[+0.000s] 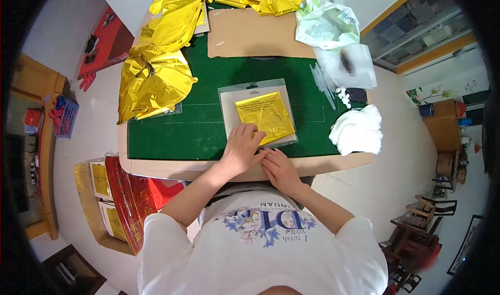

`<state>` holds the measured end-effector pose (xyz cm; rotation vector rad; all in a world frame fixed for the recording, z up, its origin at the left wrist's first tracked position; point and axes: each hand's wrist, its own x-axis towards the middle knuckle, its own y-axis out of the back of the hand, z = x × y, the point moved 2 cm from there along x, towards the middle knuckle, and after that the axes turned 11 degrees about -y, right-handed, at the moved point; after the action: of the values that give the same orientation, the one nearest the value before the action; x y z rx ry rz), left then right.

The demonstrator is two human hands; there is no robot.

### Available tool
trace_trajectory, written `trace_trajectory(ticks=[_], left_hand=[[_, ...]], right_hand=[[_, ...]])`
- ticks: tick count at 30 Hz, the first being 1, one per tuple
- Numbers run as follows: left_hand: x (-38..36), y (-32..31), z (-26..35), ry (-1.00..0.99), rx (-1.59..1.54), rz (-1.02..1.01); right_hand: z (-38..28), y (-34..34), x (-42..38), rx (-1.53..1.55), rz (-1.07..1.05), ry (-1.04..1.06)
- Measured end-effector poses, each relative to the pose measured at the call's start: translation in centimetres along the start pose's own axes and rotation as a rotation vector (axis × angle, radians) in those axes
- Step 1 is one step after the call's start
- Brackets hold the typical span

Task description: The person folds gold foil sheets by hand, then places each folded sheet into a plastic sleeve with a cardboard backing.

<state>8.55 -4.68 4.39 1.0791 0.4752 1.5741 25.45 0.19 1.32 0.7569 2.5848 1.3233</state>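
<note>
A gold foil balloon (266, 117), folded into a flat square, lies on a pale card inside a clear plastic bag (226, 99) with a hang hole at its far end. My left hand (242, 146) rests over the near left corner of the foil, its fingers bent and slightly apart. At the near edge of the bag, my right hand (279, 169) has its fingertips together, close to the left hand's thumb side. The fingers seem to pinch the bag's near edge, though the exact contact is partly hidden.
Gold foil balloons (156, 81) are heaped at left and along the back. A cardboard sheet (258, 33) lies behind the bag. At right are a plastic carrier bag (327, 26), clear straws (324, 86) and a white cloth bundle (357, 130). A carton (96, 206) stands on the floor at left.
</note>
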Motion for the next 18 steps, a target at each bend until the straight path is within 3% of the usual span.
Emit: trace_trajectory(ticks=[8, 18], left_hand=[[-1.1, -0.4, -2.7, 0.08, 0.16, 0.04], [0.0, -0.2, -1.4, -0.103, 0.088, -0.041]], right_hand=[[-0.5, 0.4, 0.2, 0.003, -0.007, -0.01], [-0.4, 1.1, 0.4, -0.014, 0.0, -0.018]])
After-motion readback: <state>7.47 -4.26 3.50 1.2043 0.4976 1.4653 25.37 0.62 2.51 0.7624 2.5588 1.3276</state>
